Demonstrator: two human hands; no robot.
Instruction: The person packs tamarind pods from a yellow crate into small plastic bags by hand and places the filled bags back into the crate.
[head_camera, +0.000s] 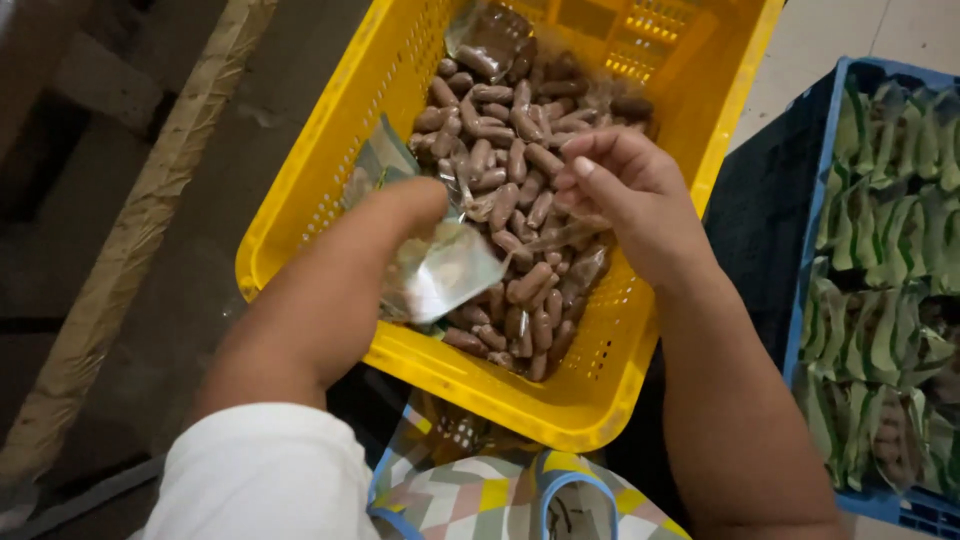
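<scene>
Our left hand pinches a clear plastic pouch over the yellow crate; our right hand curls half-closed, gathering brown dates. Dates could spill past the floppy pouch mouth. Fingertips are hidden, so whether the right grips any we cannot tell.

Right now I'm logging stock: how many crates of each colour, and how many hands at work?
Yellow crate: 1
Blue crate: 1
Left hand, on a clear packet: 1
Right hand, over the brown pieces: 1
Total: 2 crates, 2 hands
</scene>
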